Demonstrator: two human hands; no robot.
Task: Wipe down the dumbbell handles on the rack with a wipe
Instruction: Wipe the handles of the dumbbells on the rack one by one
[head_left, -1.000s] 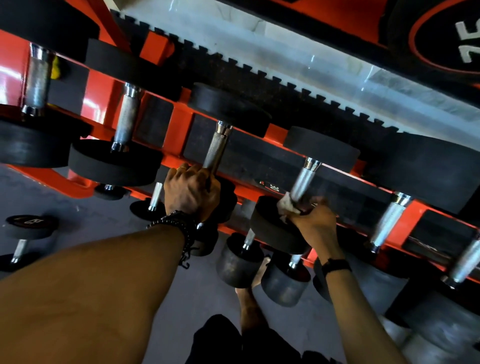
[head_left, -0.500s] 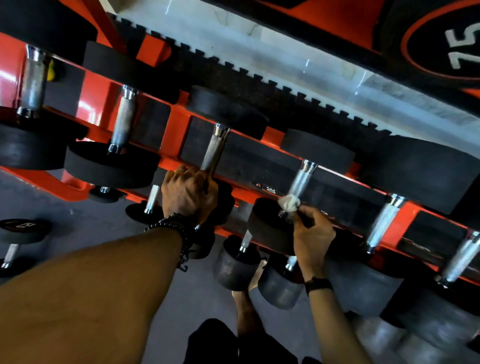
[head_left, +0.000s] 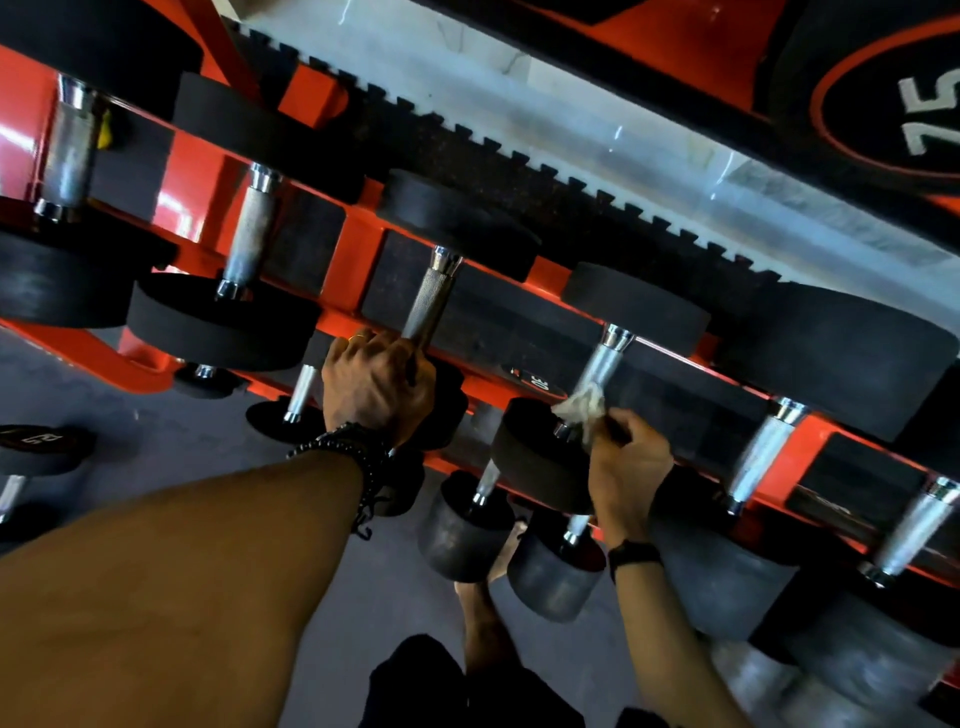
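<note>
I look down on the orange rack (head_left: 358, 244), which runs as a long diagonal from upper left to lower right, with the dumbbells lying across it side by side. Each chrome handle points away from me and slightly right, its black heads at the near and far ends.

My left hand (head_left: 376, 382) is clenched round the near end of the knurled handle (head_left: 431, 304) of the middle dumbbell, bracing there; that bar's bare length runs up and away from the knuckles.

My right hand (head_left: 626, 460) sits one dumbbell to the right, at the near end of the next handle (head_left: 602, 358). It pinches the white wipe (head_left: 582, 408) between thumb and fingertips, and the wipe is bunched against the bar just above the near black head (head_left: 540, 452). The rest of that handle stretches up and away from the wipe toward the far head, so I judge the stroke must travel along that axis, away from me. The right hand is plainly the nearer one to this bar. Further handles (head_left: 763, 447) wait to the right along the rack.
</note>
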